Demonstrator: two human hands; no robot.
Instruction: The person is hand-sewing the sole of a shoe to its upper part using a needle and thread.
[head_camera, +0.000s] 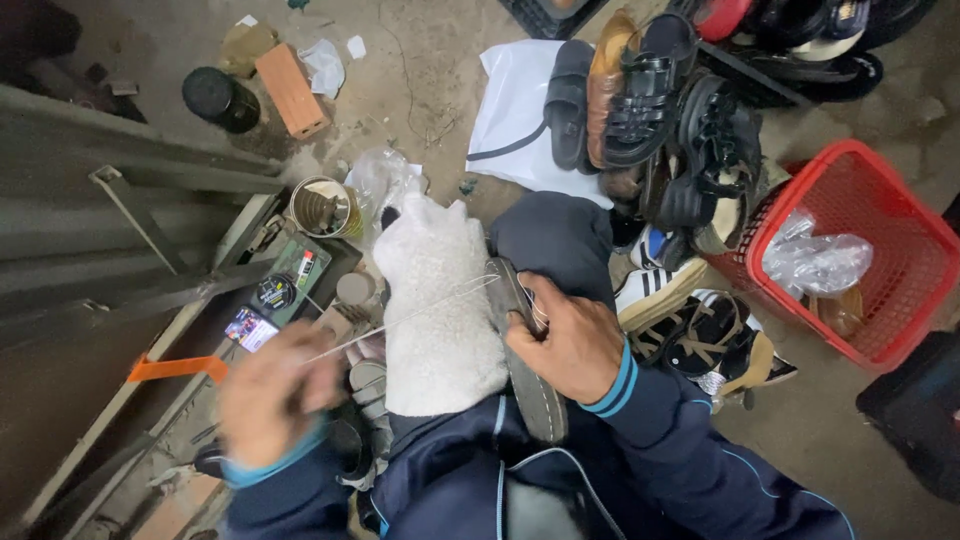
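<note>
A bare concrete floor (430, 70) carries everything. On it lie a brick (291, 90), a dark tin (220, 99) and scraps of paper (325, 62) near the top left. A white bag (515, 110) lies flat at top centre, with a heap of sandals (650, 110) partly on it. A red basket (860, 250) stands to the right (clear plastic inside it). An open can (322, 207) stands beside a metal frame (150, 230).

one red basket (905, 290), one brick (291, 90), perhaps two tins (320, 208)
</note>
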